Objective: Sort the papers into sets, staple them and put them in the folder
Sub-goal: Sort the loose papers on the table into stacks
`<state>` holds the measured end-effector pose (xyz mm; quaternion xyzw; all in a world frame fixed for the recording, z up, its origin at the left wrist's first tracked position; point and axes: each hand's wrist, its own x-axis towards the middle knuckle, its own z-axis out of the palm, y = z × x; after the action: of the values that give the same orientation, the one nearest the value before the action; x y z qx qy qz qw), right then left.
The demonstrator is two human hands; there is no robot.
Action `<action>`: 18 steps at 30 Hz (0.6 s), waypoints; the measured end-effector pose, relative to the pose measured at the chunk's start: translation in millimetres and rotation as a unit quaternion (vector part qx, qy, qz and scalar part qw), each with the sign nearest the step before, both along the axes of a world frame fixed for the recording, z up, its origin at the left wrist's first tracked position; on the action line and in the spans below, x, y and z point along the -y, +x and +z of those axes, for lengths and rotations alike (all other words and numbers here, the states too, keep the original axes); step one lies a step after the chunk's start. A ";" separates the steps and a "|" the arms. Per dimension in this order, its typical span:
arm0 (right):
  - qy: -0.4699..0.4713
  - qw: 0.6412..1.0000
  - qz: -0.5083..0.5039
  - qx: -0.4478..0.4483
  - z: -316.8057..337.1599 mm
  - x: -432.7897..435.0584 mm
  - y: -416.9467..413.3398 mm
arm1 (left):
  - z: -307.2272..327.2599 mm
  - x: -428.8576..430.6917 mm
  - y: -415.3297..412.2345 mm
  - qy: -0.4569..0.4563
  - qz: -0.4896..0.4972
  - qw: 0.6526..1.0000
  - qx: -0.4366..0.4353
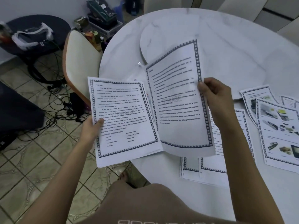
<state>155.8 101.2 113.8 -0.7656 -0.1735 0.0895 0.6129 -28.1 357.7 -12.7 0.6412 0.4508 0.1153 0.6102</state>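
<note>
The left hand pinches a thin stack of papers at its left edge, thumb on top, over the near-left rim of the table. The right hand pinches one sheet at its right edge. The paper looks light and floppy; gripping it mid-edge probably keeps it flat.

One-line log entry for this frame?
phase: sorting | left hand: holds paper stack | right hand: holds curled pages | table: other sheets laid out

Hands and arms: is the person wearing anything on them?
No. The left hand and right hand are bare, with no gloves, rings or watch showing. Both forearms are bare, no sleeves in view. Below is a brown top with pale lettering.
</note>
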 end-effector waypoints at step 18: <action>0.101 0.982 0.049 -0.154 -5.8 -49.2 -2.5 | -6.4 17.7 10.8 -0.047 -0.020 0.999 -0.010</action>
<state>153.2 150.4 108.0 -0.6675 -0.1226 0.2185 0.7011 -17.3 340.1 -19.1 0.6217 0.4490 0.0754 0.6373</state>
